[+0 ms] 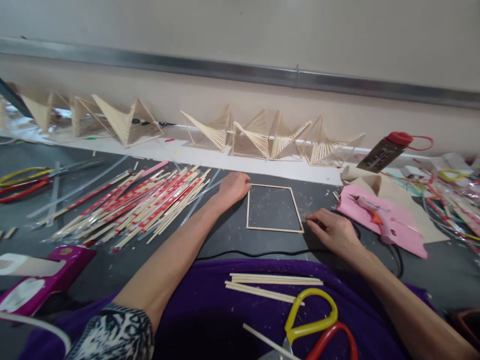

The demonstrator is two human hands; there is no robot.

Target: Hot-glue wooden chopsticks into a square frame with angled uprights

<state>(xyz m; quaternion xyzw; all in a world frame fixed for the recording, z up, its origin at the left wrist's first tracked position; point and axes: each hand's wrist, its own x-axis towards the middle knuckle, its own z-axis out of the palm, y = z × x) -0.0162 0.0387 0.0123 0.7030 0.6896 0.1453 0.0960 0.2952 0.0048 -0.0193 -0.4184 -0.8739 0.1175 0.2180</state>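
A square frame of thin wooden sticks [275, 229] lies flat on the dark table [232, 235]. My left hand [232, 188] rests closed at the frame's upper left corner, fingers curled against the stick there. My right hand [333, 230] sits at the lower right corner, fingertips pinched on the stick's end. Loose wooden sticks [270, 287] and scissors with a yellow and a red handle [311, 325] lie on the purple cloth [210, 310] in my lap.
A heap of wrapped chopsticks [150, 200] lies left of the frame. Finished stick sculptures [258, 135] line the wall ledge. A glue gun [375, 212] rests on a pink pad [397, 235] at right, beside a red-capped bottle [390, 150]. A black cord [262, 252] crosses the table. Pliers [26, 182] lie far left.
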